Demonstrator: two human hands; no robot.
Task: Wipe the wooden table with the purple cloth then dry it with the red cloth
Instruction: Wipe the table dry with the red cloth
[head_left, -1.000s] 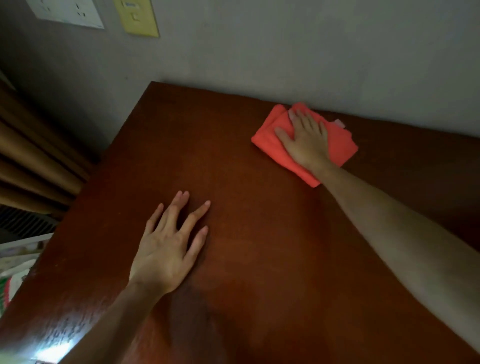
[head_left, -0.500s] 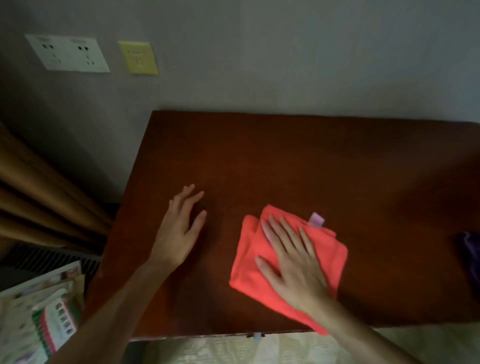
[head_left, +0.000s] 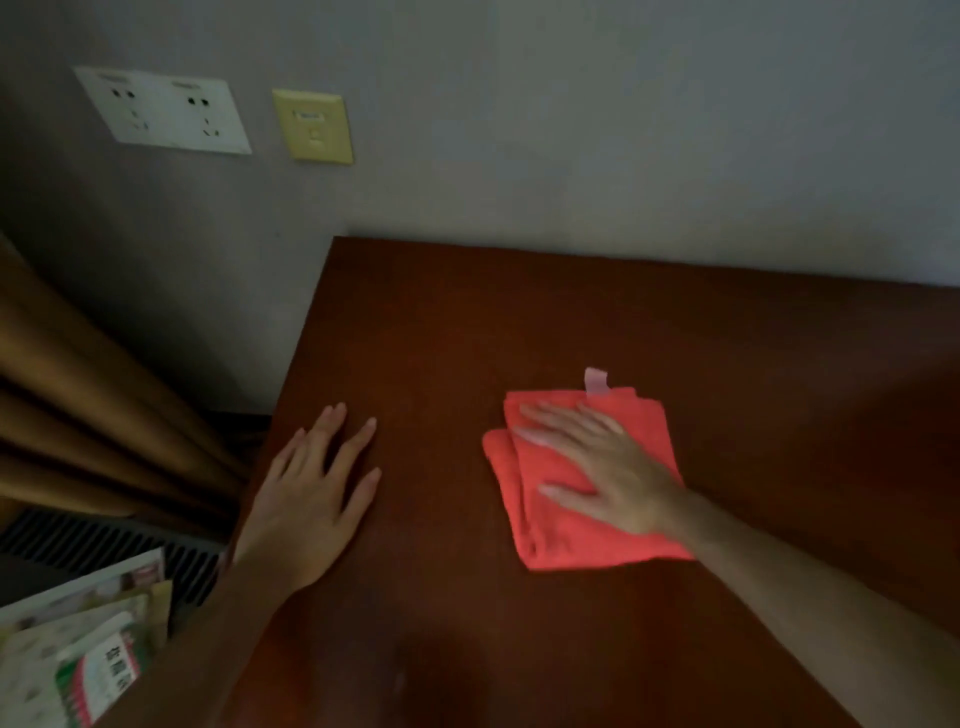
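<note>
The folded red cloth (head_left: 561, 535) lies flat on the dark wooden table (head_left: 519, 322), a pale tag sticking out at its far edge. My right hand (head_left: 602, 467) presses down on the cloth with straight, spread fingers. My left hand (head_left: 311, 483) rests flat on the bare wood near the table's left edge, fingers straight. The purple cloth is out of view.
A grey wall runs behind the table, with a white socket plate (head_left: 161, 111) and a yellow wall plate (head_left: 313, 127). Brown curtains (head_left: 67, 415) hang to the left. Printed packets (head_left: 78, 649) and a vent grille (head_left: 104, 545) lie below the table's left edge.
My right hand slid the red cloth from the far edge by the wall toward the front, then back to mid-table. The left hand stayed flat near the left edge.
</note>
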